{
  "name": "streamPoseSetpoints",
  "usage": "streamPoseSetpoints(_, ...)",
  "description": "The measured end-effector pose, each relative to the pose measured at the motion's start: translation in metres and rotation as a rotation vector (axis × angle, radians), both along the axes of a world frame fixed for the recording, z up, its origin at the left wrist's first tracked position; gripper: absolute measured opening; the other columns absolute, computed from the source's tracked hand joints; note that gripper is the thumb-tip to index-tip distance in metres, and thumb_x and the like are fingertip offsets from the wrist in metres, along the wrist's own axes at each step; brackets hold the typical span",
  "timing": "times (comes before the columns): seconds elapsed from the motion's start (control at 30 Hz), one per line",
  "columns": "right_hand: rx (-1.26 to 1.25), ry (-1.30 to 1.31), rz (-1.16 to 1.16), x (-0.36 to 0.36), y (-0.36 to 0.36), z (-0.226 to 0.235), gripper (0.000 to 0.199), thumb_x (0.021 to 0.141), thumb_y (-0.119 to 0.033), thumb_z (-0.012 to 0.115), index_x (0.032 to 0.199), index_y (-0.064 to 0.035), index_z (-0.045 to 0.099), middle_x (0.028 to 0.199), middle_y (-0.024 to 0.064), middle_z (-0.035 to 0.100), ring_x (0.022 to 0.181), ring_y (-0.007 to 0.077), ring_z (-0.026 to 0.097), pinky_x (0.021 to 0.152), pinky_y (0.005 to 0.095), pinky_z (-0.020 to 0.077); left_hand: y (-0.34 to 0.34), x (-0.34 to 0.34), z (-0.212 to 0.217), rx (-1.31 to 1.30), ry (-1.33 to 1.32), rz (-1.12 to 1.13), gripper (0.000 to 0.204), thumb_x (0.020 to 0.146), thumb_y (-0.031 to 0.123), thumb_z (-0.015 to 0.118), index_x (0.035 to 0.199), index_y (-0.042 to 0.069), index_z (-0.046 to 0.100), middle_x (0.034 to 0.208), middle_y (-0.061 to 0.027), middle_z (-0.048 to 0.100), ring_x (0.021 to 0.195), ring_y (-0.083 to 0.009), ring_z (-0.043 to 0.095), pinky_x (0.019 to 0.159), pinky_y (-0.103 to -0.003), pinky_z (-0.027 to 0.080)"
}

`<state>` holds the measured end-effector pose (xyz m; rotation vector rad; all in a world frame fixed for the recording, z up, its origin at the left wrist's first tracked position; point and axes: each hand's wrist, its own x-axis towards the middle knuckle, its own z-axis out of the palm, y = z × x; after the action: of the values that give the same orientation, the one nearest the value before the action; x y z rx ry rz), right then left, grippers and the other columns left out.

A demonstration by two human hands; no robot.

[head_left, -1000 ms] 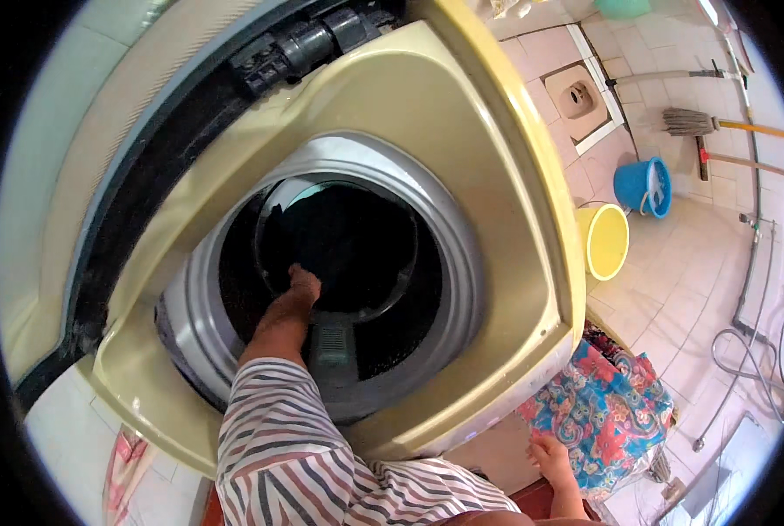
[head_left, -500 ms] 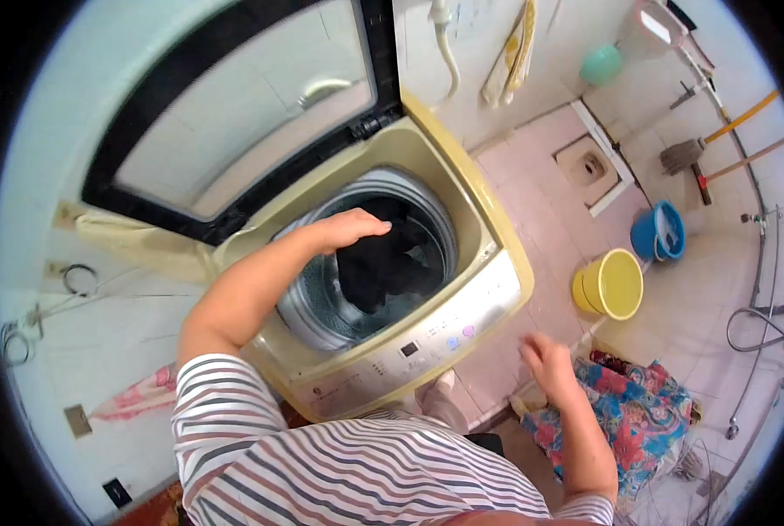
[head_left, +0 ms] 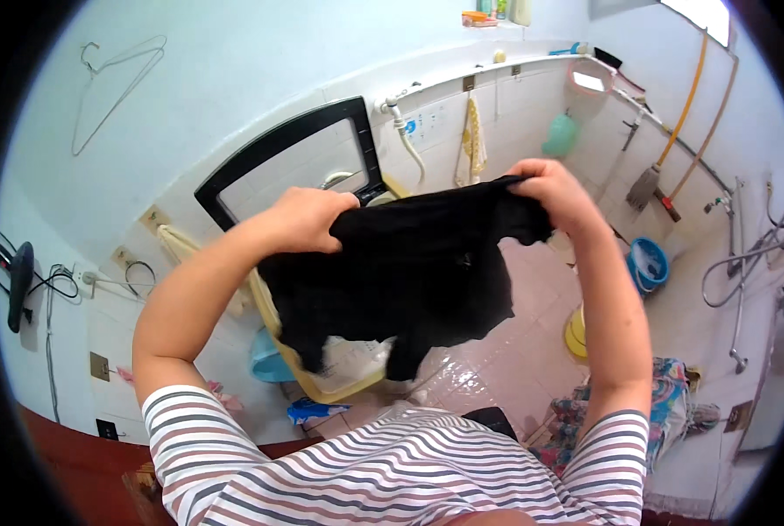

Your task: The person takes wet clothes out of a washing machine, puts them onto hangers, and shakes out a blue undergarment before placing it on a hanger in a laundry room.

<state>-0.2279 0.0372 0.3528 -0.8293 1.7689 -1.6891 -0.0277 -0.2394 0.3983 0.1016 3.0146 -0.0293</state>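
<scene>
A black garment (head_left: 400,272) hangs spread between my two raised hands, its lower edge uneven and its exact kind hard to make out. My left hand (head_left: 311,219) is closed on its upper left edge. At the upper right corner, my right hand (head_left: 558,195) grips the cloth. Behind the garment stands the top-loading washing machine (head_left: 357,375), mostly covered by it, so the drum is hidden. The machine's black-framed glass lid (head_left: 278,127) is raised.
Right of the machine are a blue bucket (head_left: 644,263), a partly hidden yellow bucket (head_left: 576,333) and a floral cloth (head_left: 670,386). A light blue basin (head_left: 269,358) is beside the machine's left side. Mops (head_left: 646,186) lean at the far right; a wire hanger (head_left: 116,88) hangs upper left.
The black garment has come up out of the drum and is now stretched between both hands. My right hand has risen from low right to grip it. The view has tilted up.
</scene>
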Motion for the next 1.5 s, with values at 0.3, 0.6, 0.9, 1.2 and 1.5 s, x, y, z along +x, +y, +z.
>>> streamPoseSetpoints(0.3, 0.364, 0.375, -0.326, 0.001, 0.141, 0.082, 0.019, 0.074, -0.012, 0.062, 0.085, 0.0024, 0.064, 0.07, 0.0021, 0.059, 0.059, 0.0087, 0.053, 0.055, 0.0234, 0.0437, 0.021, -0.022, -0.047, 0.197, 0.873, -0.3, 0.036, 0.064, 0.001, 0.062, 0.1, 0.007, 0.056, 0.092, -0.0144, 0.061, 0.086, -0.033, 0.058, 0.073, -0.041, 0.047)
streamPoseSetpoints(0.6, -0.13, 1.24, -1.016, 0.081, 0.18, 0.144, 0.018, 0.084, -0.007, 0.05, 0.092, 0.0042, 0.061, 0.081, 0.009, 0.065, 0.073, 0.0156, 0.06, 0.072, 0.0261, 0.0466, 0.09, -0.095, 0.066, 0.467, 1.51, -0.372, 0.015, 0.078, 0.003, 0.054, 0.091, 0.006, 0.06, 0.082, -0.0131, 0.061, 0.077, -0.027, 0.06, 0.07, -0.031, 0.049)
streamPoseSetpoints(0.9, 0.939, 0.78, -0.401, 0.064, 0.323, -0.179, 0.02, 0.077, -0.018, 0.053, 0.085, -0.0013, 0.062, 0.084, 0.0202, 0.062, 0.084, 0.0338, 0.06, 0.072, 0.0403, 0.0468, 0.119, -0.104, -0.185, 0.186, 0.116, -0.213, 0.029, 0.083, 0.033, 0.049, 0.077, 0.007, 0.061, 0.081, -0.0141, 0.064, 0.079, -0.0343, 0.059, 0.066, -0.045, 0.044)
streamPoseSetpoints(1.2, -0.116, -0.136, -0.669, 0.085, 0.305, -0.032, 0.013, 0.08, -0.017, 0.055, 0.083, -0.0043, 0.058, 0.08, 0.0013, 0.058, 0.072, 0.0114, 0.054, 0.066, 0.0261, 0.0445, 0.102, -0.101, -0.088, 0.901, 0.034, -0.136, 0.034, 0.074, 0.029, 0.069, 0.078, -0.002, 0.057, 0.062, -0.0013, 0.051, 0.06, -0.0091, 0.047, 0.055, -0.026, 0.041)
streamPoseSetpoints(1.5, -0.11, -0.371, -0.466, 0.053, 0.188, -0.001, 0.019, 0.081, -0.017, 0.059, 0.085, 0.0009, 0.061, 0.079, 0.0083, 0.063, 0.07, 0.0177, 0.061, 0.064, 0.0307, 0.0515, 0.205, -0.098, -0.095, 0.848, 0.296, -0.549, 0.069, 0.063, 0.027, 0.076, 0.121, 0.004, 0.045, 0.115, -0.0168, 0.053, 0.112, -0.0273, 0.048, 0.094, -0.033, 0.037)
